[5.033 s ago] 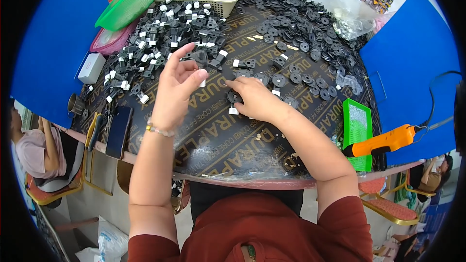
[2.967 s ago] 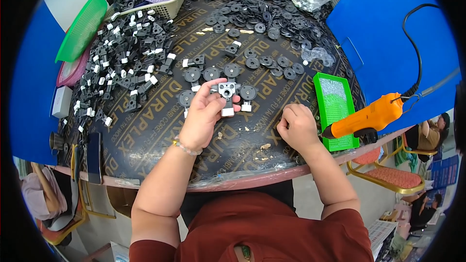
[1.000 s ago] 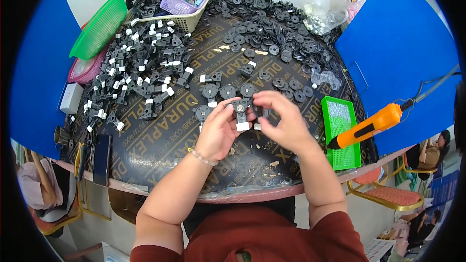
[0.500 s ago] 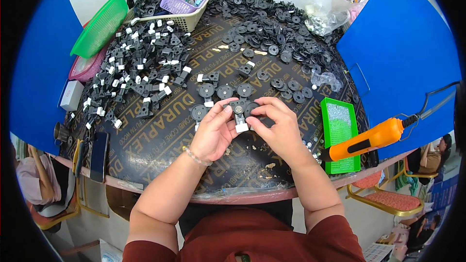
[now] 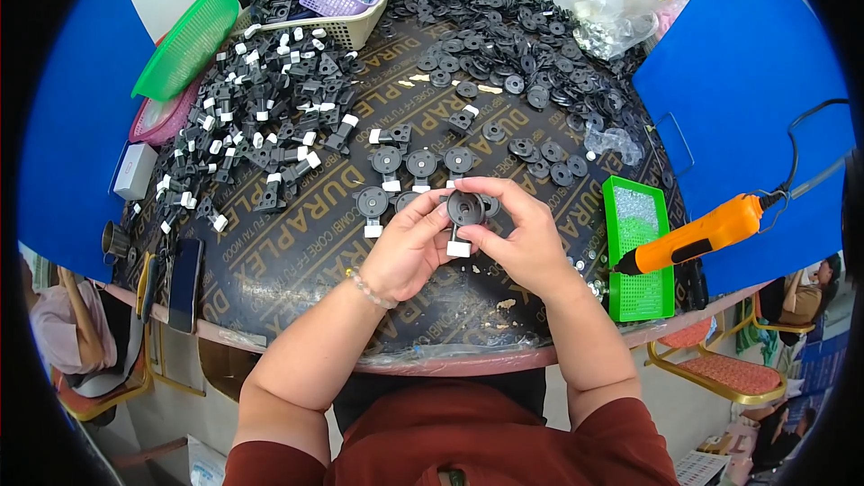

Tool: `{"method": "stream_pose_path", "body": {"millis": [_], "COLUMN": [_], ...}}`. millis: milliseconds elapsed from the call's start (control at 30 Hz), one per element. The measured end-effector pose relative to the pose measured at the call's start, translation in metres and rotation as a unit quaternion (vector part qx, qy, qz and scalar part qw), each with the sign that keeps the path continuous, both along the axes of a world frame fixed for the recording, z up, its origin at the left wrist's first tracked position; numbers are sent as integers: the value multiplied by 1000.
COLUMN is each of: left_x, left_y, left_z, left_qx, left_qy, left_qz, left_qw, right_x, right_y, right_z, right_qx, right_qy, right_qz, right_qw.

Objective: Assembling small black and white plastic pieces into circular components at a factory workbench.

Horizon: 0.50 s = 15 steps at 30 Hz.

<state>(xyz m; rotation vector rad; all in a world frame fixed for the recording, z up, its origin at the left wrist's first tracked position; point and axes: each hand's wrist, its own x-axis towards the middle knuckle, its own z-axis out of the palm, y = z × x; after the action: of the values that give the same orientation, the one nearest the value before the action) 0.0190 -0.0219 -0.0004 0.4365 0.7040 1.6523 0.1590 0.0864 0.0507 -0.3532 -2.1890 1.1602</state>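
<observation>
Pinched narrowly between the fingers of a worker's left hand [image 5: 405, 243] and right hand [image 5: 520, 238], a white-tipped black bracket [image 5: 458, 249] now has a black disc [image 5: 465, 208] covering its face; half a second ago, the disc stood at the bracket's right side. Gold block lettering [image 5: 335, 165] runs diagonally across the dark tabletop [image 5: 297, 310] around the grip. Disc-topped pieces [image 5: 421, 162] lie just beyond it, an orange power driver [image 5: 702, 236] well to its right; blue panels [image 5: 747, 126] flank the table.
</observation>
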Motion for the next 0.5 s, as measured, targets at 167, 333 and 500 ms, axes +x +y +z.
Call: {"method": "stream_pose_path", "body": {"millis": [167,333,500], "left_x": [-2,-2,3], "left_y": [0,-2,-1], "left_z": [-5,-5,-6], "left_qx": [10,19,-2], "left_qy": [4,30,49], "left_qz": [-12,-14,-12], "left_qw": [1000,999,999], "right_x": [3,4,7], "right_y": [1,4,7], "right_z": [2,4,6], "right_qx": [-5,65,79], "right_qy": [-35,-64,-87], "right_qz": [22,44,73], "right_qw": [999,995,990]}}
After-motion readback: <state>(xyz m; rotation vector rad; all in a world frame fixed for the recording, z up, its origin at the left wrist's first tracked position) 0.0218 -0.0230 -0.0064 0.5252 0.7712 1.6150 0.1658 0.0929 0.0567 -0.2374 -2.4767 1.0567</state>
